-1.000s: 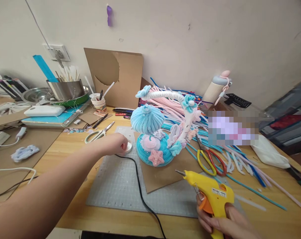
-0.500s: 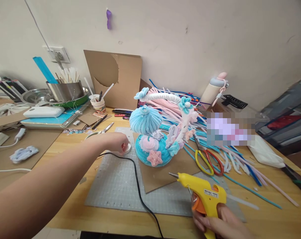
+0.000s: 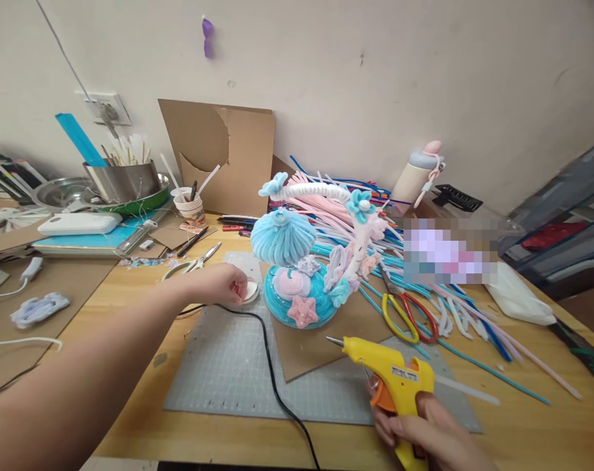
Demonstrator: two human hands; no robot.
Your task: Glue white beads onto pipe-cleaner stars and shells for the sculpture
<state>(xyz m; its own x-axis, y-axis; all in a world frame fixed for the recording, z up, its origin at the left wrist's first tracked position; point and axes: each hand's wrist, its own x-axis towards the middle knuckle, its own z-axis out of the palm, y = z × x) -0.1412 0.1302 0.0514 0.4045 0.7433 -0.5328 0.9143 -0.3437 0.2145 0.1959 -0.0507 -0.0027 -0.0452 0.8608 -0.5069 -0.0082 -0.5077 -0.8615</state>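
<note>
My left hand [image 3: 229,283] is at the left edge of a small round white dish [image 3: 250,292], its fingers curled together. Whatever they may pinch is hidden. In my right hand [image 3: 427,425] is a yellow hot glue gun [image 3: 383,360] with an orange trigger, its nozzle pointing left and a clear glue stick [image 3: 466,390] sticking out behind. Between the hands stands a pipe-cleaner lamp [image 3: 291,288]: a turquoise base with a pink starfish [image 3: 303,311], a flowered white arch [image 3: 316,190] and a hanging blue pleated shade [image 3: 282,239].
Under the lamp is a cardboard sheet [image 3: 297,366] on a grey cutting mat [image 3: 213,386]. A black cord [image 3: 272,373] crosses the mat. Red-and-yellow scissors [image 3: 409,317] and many pipe cleaners [image 3: 336,226] lie to the right; other scissors [image 3: 193,263] lie behind my left hand.
My left hand has drawn slightly left, showing more of the white dish. The glue gun has moved a little left and up in my right hand. The view has shifted slightly.
</note>
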